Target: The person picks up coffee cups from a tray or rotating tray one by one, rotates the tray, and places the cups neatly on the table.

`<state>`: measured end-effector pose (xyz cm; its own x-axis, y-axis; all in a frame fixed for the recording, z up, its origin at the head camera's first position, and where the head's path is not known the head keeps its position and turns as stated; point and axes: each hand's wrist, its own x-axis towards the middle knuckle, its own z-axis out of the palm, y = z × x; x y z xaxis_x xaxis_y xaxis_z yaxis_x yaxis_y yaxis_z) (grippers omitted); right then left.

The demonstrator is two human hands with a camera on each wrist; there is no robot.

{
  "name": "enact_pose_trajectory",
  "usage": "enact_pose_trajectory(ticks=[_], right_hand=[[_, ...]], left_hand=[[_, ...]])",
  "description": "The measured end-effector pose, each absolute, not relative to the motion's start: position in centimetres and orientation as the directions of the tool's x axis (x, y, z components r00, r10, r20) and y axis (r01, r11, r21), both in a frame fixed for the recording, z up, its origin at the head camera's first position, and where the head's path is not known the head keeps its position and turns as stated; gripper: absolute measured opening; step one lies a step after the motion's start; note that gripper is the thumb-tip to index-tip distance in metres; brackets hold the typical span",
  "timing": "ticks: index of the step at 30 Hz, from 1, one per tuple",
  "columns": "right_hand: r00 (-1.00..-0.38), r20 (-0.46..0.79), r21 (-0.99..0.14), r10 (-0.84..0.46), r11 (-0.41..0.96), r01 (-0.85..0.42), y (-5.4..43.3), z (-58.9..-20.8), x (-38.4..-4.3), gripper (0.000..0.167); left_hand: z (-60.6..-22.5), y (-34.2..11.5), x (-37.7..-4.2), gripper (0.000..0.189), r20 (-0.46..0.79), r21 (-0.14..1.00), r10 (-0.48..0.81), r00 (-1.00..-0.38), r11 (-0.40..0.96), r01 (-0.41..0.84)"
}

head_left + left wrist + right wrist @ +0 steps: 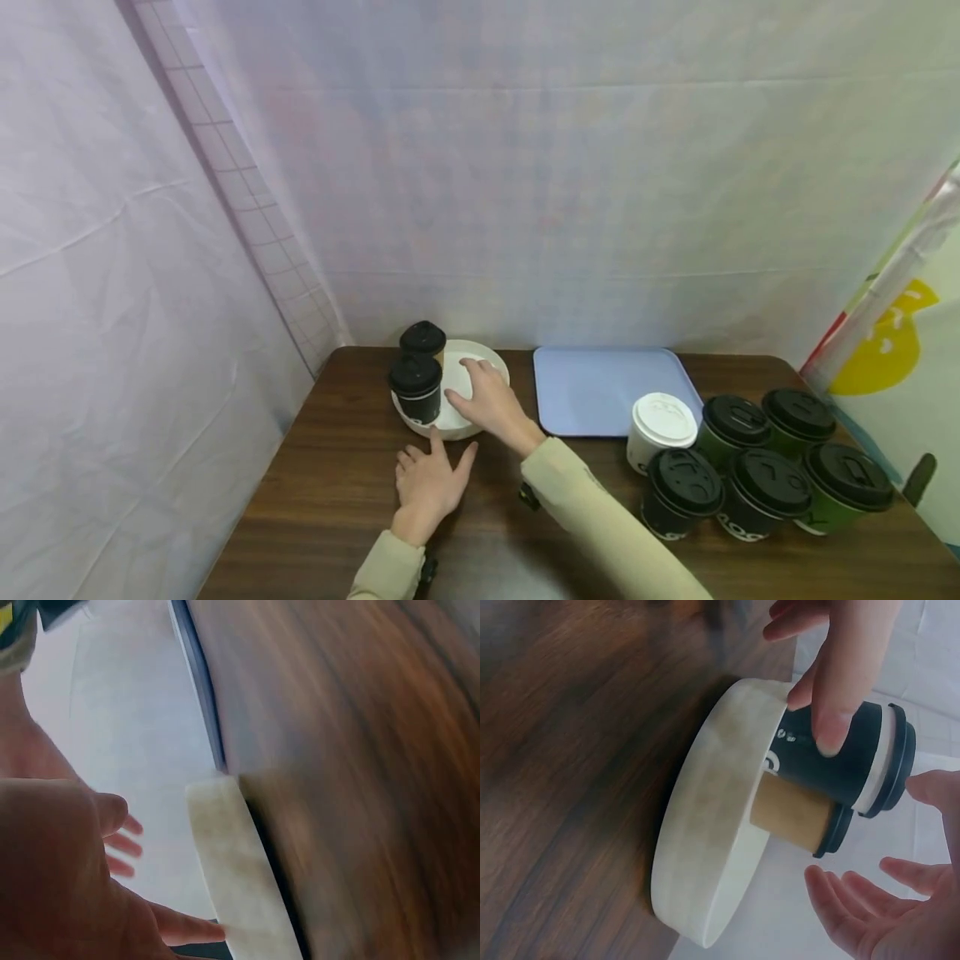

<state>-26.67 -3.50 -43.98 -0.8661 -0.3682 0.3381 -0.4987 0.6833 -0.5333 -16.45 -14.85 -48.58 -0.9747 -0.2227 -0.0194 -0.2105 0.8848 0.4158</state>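
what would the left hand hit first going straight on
Probably the white round tray, at its near wall: the left hand points at it, index finger almost there, though depth is unclear.

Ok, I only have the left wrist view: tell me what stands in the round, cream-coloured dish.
Observer: A dark paper cup and a tan paper cup, both black-lidded, stand in the dish.
Operator: Report the right hand.
Observer: It is beside those two cups, gripping neither.
Operator: Describe the right side of the brown wood-grain table.
Observer: A white cup with a white lid is grouped there with five black-lidded cups.
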Motion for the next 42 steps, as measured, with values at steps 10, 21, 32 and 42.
enact_pose_trajectory(ticks=[10,21,32,42], right_hand=[[-0.857,0.309,-0.530,-0.412,0.673,-0.515,-4.9,-43.4,-26.4,0.077],[-0.835,0.300,-0.508,-0.461,0.664,-0.549,-5.8,-43.1,-26.7,0.085],[-0.841,0.263,-0.492,-0.472,0.685,-0.538,-6.0,-43.4,-27.0,0.089],[-0.831,0.300,-0.473,-0.468,0.684,-0.556,-5.7,-43.8,-27.1,0.080]], left_hand=[[-48.5,-13.7,-16.1,0.086,0.004,0.411,-0.198,-0.980,0.894,-0.179],[-48.3,-12.1,-16.2,0.082,0.032,0.372,-0.151,-0.988,0.919,-0.128],[-48.6,-10.4,-17.0,0.058,0.055,0.350,-0.113,-0.992,0.933,-0.087],[-48.6,-9.4,-17.5,0.047,0.058,0.283,-0.109,-0.992,0.955,-0.088]])
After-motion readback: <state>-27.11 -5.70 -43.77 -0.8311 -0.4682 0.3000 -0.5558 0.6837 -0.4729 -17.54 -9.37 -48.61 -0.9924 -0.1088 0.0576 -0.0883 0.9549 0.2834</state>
